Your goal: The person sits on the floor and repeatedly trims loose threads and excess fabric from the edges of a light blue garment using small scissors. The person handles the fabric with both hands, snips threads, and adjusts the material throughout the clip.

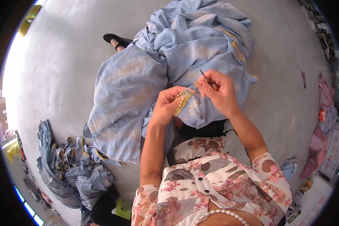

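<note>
Floral blouse (pixel 214 180) fills six o'clock. Centre frame, left hand (pixel 167 107) pinches the beaded gold trim (pixel 182 101) of a pale blue garment (pixel 158 71); right hand (pixel 220 90) pinches a needle (pixel 205 76) just beside it. Bare grey floor (pixel 64 67) opens toward ten o'clock; folded blue pile (pixel 71 165) at eight.

A grey floor (pixel 64 67) is seen, on which a light blue garment (pixel 150 75) is spread; left of it and nearer, a heap of blue cloth (pixel 71 165) is piled.

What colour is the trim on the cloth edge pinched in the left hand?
Gold trim with pale beads, on light blue cloth; head view.
</note>
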### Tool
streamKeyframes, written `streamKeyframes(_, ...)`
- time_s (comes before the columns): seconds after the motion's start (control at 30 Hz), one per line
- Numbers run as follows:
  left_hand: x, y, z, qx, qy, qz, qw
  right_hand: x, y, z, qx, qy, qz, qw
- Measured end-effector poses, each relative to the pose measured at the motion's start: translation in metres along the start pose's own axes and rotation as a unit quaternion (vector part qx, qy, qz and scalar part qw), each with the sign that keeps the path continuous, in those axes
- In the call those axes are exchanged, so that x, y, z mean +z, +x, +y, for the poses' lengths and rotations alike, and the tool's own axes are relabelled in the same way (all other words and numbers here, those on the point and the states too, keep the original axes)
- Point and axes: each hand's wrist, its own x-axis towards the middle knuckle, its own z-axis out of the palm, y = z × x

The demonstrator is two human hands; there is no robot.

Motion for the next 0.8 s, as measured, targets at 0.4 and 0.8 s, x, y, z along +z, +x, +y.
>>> streamKeyframes(0.4, -0.008, -0.004, 0.002, 0.063, -0.037, 0.016, 0.997, -0.013, -0.033, 0.014, 0.100, -0.009, -0.040, 0.994)
streamKeyframes(0.8, 0.005, -0.006, 0.007, 0.039, -0.003, 0.013, 0.999, 0.000, -0.026, 0.012, -0.007, -0.100, 0.014, 0.995)
